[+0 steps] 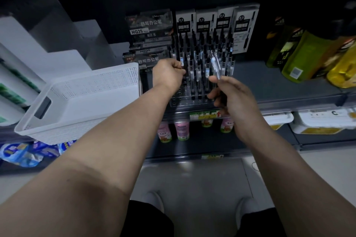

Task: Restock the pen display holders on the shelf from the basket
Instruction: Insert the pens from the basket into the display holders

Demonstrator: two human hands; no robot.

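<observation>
A clear pen display holder point(192, 100) stands on the dark shelf, with several black pens upright in its holes. My left hand point(168, 74) is at the holder's left side, its fingers pinching a pen point(182, 62) over the rack. My right hand point(231, 94) is at the holder's right front and grips a small bunch of clear pens point(215, 65) that point up and away. The white perforated basket point(81, 102) sits on the shelf to the left, and what shows of its inside is bare.
Boxes of pens point(150, 31) are stacked behind the basket, left of the holder. Green and yellow pouches point(300, 54) stand at the right. Small bottles point(182, 130) and tubs fill the lower shelf. White boxes point(28, 48) stand at the far left.
</observation>
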